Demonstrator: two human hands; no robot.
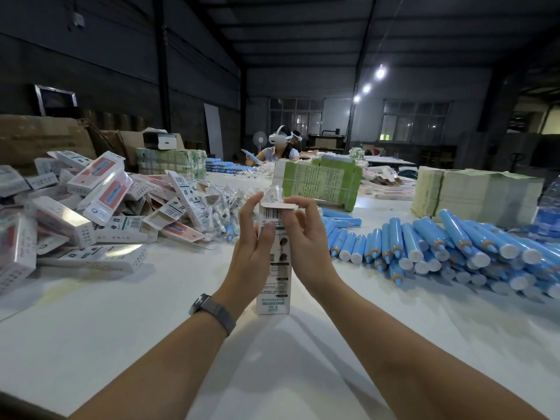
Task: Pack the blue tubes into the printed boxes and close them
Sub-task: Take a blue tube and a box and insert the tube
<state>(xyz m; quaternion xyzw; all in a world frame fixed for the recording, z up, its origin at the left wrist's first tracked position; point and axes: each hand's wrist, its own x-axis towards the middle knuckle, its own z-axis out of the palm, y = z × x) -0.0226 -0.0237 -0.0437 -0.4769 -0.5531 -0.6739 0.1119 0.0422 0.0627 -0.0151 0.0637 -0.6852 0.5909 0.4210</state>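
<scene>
My left hand (253, 242) and right hand (304, 234) both grip the upright printed box (274, 286), fingertips curled at its top flap (277, 204)

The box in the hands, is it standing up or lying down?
Standing up. The box rests on its end on the table, top flap up.

We see bare white table (100, 322) open in front, around our forearms; heap of printed boxes (91, 207) walls off left; blue tubes (439, 250) piled across right; green paper stack (318, 183) blocks far centre; narrow bare lane runs between boxes and tubes
</scene>
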